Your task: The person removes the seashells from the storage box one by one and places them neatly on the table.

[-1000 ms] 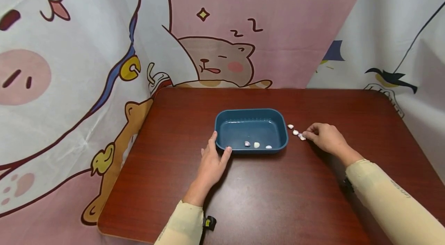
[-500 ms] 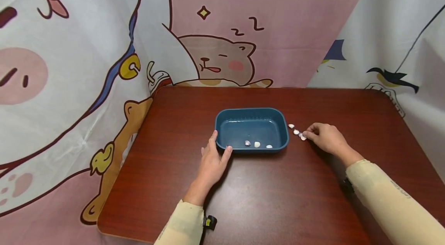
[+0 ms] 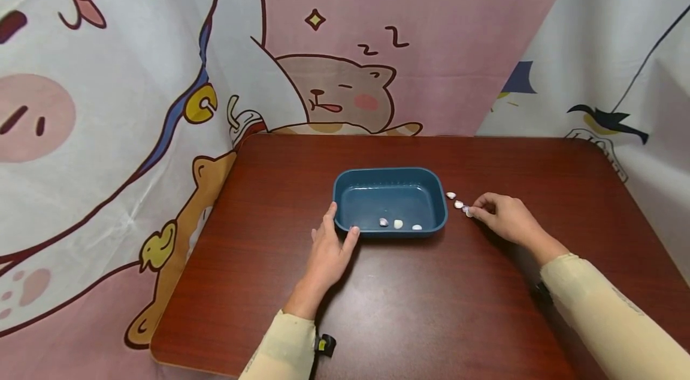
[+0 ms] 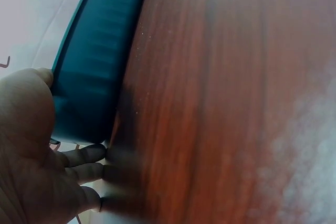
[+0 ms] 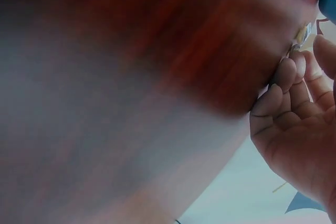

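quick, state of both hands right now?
Left hand: open, touching the blue tray at its near left corner.
Right hand: at a small pale shell; can't tell if pinching or only touching.

Soft glare lies on the table (image 3: 393, 290), blurred in the right wrist view, perhaps from defocus.

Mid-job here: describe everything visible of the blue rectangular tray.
The blue rectangular plastic-looking tray has rounded corners, a thin rim and shallow walls, with a slight shine inside. It sits upright, open side up, on the reddish-brown wood-look table. Three small pale shell-like pieces lie inside along its near wall. The person's left hand touches its near-left corner.
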Motion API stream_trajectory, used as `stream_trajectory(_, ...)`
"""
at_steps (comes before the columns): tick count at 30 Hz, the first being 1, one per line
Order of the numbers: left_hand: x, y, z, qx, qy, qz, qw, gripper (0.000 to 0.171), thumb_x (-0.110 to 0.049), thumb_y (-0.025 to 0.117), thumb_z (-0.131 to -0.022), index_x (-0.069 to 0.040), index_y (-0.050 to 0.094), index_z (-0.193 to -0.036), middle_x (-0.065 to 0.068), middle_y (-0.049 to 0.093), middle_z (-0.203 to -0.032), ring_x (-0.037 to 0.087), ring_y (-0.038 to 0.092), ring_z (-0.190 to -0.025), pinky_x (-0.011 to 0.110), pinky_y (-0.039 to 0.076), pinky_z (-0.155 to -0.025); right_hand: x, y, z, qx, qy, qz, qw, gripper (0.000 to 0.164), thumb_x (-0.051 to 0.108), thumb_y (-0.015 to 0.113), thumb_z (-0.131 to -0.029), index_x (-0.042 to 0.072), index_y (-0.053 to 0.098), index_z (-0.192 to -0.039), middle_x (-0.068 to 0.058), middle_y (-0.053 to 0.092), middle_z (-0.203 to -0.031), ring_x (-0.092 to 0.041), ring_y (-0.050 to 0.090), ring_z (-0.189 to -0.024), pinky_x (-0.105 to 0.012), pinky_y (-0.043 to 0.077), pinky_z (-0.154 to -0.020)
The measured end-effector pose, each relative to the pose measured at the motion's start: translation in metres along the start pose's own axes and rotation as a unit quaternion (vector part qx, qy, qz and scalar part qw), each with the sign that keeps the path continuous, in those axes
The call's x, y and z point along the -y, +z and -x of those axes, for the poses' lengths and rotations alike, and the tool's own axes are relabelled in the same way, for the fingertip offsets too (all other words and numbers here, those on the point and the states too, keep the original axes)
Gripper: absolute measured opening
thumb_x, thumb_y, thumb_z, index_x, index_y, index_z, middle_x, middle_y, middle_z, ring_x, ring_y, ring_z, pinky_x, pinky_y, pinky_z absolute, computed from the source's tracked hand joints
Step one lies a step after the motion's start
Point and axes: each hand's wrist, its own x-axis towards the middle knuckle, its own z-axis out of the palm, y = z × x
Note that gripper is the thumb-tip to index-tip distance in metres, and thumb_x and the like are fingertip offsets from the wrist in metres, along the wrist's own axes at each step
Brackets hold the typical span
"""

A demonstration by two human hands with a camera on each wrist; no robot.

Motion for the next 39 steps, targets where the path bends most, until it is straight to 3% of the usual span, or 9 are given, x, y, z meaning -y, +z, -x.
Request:
stream_trajectory(7, -0.001, 0.0, 0.0, 0.002, -0.001, -0.009, 1.0, 0.081, -0.052, 0.056, -0.109, -0.011, 0.021, -0.169, 0.01, 0.03, -0.177, 0.039, 0.039, -0.159, 0.075, 0.021, -0.126, -0.004, -0.003, 0.01, -0.007, 0.004, 0.002, 1.0, 0.029, 0.035, 0.068, -0.106, 0.007, 0.073, -0.112, -0.01, 0.075, -0.096, -0.021, 0.061, -0.082, -0.037, 0.048, -0.073)
stream_trajectory(10, 0.009, 0.007, -0.001, -0.015, 0.017, -0.004, 0.9997, 0.081, -0.056, 0.053, -0.109, -0.012, 0.021, -0.169, 0.011, 0.032, -0.176, 0.042, 0.042, -0.156, 0.078, 0.022, -0.123, -0.005, -0.005, 0.014, -0.014, 0.011, 0.004, 1.0, 0.029, 0.034, 0.066, -0.107, 0.006, 0.073, -0.114, -0.014, 0.075, -0.1, -0.024, 0.061, -0.083, -0.041, 0.048, -0.074)
stream_trajectory(14, 0.018, 0.012, -0.003, -0.028, 0.026, 0.005, 0.9992, 0.082, -0.061, 0.049, -0.108, -0.014, 0.022, -0.169, 0.011, 0.033, -0.176, 0.044, 0.043, -0.155, 0.08, 0.022, -0.122, -0.005, -0.002, 0.016, -0.009, -0.019, 0.004, 1.0, 0.024, 0.03, 0.07, -0.105, 0.009, 0.075, -0.117, -0.014, 0.076, -0.109, -0.029, 0.066, -0.094, -0.049, 0.052, -0.083)
stream_trajectory(18, 0.009, 0.007, 0.0, -0.025, 0.017, 0.018, 0.9994, 0.084, -0.063, 0.052, -0.107, -0.015, 0.023, -0.169, 0.01, 0.034, -0.176, 0.045, 0.042, -0.155, 0.08, 0.021, -0.122, -0.002, 0.001, 0.015, -0.005, -0.056, 0.004, 0.998, 0.022, 0.024, 0.074, -0.102, 0.01, 0.076, -0.119, -0.015, 0.075, -0.116, -0.031, 0.067, -0.103, -0.053, 0.052, -0.088)
stream_trajectory(25, 0.009, 0.007, -0.001, -0.02, 0.017, 0.004, 0.9997, 0.083, -0.062, 0.05, -0.108, -0.015, 0.021, -0.17, 0.01, 0.033, -0.176, 0.042, 0.042, -0.156, 0.079, 0.023, -0.122, 0.002, 0.004, 0.015, -0.027, -0.065, 0.006, 0.998, 0.021, 0.021, 0.074, -0.102, 0.007, 0.077, -0.117, -0.017, 0.072, -0.116, -0.034, 0.067, -0.105, -0.056, 0.053, -0.089)
stream_trajectory(31, -0.001, 0.0, 0.0, -0.001, -0.004, 0.001, 1.0, 0.084, -0.058, 0.054, -0.107, -0.013, 0.021, -0.17, 0.009, 0.031, -0.177, 0.039, 0.038, -0.159, 0.076, 0.02, -0.125, 0.004, 0.005, 0.02, -0.043, -0.109, 0.063, 0.991, 0.023, 0.015, 0.075, -0.1, 0.003, 0.08, -0.119, -0.02, 0.073, -0.122, -0.04, 0.069, -0.114, -0.063, 0.054, -0.097)
stream_trajectory(39, 0.0, 0.0, -0.001, 0.003, -0.007, -0.005, 1.0, 0.082, -0.052, 0.057, -0.108, -0.011, 0.022, -0.169, 0.01, 0.031, -0.177, 0.039, 0.039, -0.158, 0.077, 0.022, -0.124, 0.002, 0.007, 0.029, -0.058, -0.121, 0.062, 0.989, 0.022, 0.015, 0.076, -0.099, 0.007, 0.08, -0.12, -0.016, 0.075, -0.12, -0.038, 0.07, -0.114, -0.063, 0.054, -0.096)
